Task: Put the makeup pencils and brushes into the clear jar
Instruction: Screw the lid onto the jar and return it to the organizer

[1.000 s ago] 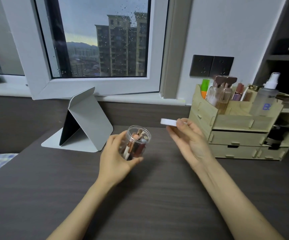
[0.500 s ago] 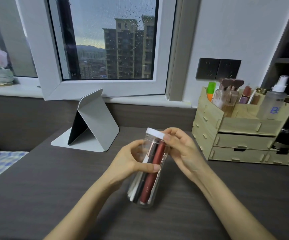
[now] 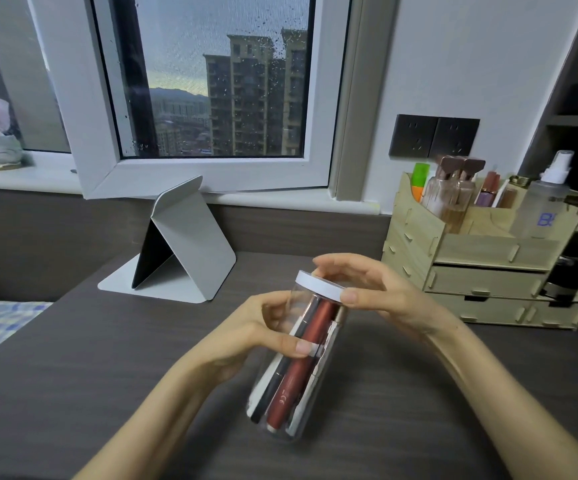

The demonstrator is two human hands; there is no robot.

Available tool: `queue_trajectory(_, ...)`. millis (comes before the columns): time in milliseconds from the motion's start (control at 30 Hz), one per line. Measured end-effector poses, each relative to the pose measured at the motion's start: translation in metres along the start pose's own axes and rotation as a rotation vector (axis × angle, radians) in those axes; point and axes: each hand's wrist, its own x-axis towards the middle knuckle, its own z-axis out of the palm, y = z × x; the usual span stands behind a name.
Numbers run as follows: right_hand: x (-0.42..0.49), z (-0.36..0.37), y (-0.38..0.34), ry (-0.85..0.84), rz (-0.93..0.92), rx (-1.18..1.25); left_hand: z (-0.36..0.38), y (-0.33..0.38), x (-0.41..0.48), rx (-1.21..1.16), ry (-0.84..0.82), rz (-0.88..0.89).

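The clear jar (image 3: 310,403) is tilted above the dark desk, its top leaning away from me. Inside it lie several makeup pencils and brushes (image 3: 294,375), among them a thick red one, a black one and white ones. My left hand (image 3: 256,332) wraps around the jar's middle, thumb across the front. A white lid (image 3: 318,285) sits on the jar's mouth. My right hand (image 3: 381,294) grips the lid's rim with thumb and fingers.
A wooden drawer organiser (image 3: 481,268) with bottles and cosmetics stands at the right. A grey folding stand (image 3: 180,251) sits at the back left of the dark desk (image 3: 107,358). Behind are the window sill and an inward-opened window frame (image 3: 211,174).
One second ago the jar stood open in my left hand and my right hand held the lid beside it. The lid now sits on the tilted jar, gripped by my right hand.
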Motion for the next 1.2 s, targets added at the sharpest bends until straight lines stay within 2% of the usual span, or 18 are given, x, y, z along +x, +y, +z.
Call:
queue_trajectory(167,0.002,-0.008,-0.032,-0.212,0.040,-0.319,0.001,0.010,0.002,0.128,0.029,0.009)
queue_trajectory(233,0.004,-0.002,-0.041,-0.161,0.061,-0.524,0.004,0.014,0.003,0.216,0.054,0.004)
queue_trajectory(300,0.005,0.009,-0.049,-0.048,0.123,-0.845,0.010,0.014,0.005,0.360,0.118,0.001)
queue_trajectory(367,0.003,0.014,-0.051,-0.061,0.193,-1.089,0.013,0.009,0.008,0.517,0.185,0.003)
queue_trajectory(400,0.000,0.012,-0.052,-0.104,0.207,-1.106,0.013,0.007,0.010,0.566,0.204,0.001)
queue_trajectory(500,-0.005,0.001,-0.052,-0.178,0.188,-0.906,0.010,0.003,0.011,0.574,0.207,0.001)
queue_trajectory(567,-0.008,-0.001,-0.045,-0.128,0.137,-0.876,0.008,0.002,0.011,0.554,0.197,0.002)
queue_trajectory(667,-0.013,0.006,-0.037,-0.007,0.092,-0.958,0.008,0.000,0.010,0.519,0.200,0.017)
queue_trajectory(733,-0.016,0.007,-0.035,-0.010,0.092,-0.980,0.007,-0.001,0.010,0.541,0.215,0.026)
queue_trajectory(833,-0.018,0.009,-0.029,0.012,0.071,-0.877,0.007,0.001,0.012,0.568,0.197,0.073)
queue_trajectory(1033,-0.015,0.002,-0.033,0.406,-0.088,-0.795,0.039,0.012,0.036,0.503,0.354,0.237)
queue_trajectory(1133,-0.019,-0.019,-0.045,0.522,-0.093,-0.766,0.059,0.029,0.063,0.585,0.480,0.337)
queue_trajectory(1200,-0.024,-0.034,-0.053,0.607,-0.102,-0.771,0.071,0.043,0.085,0.587,0.503,0.406)
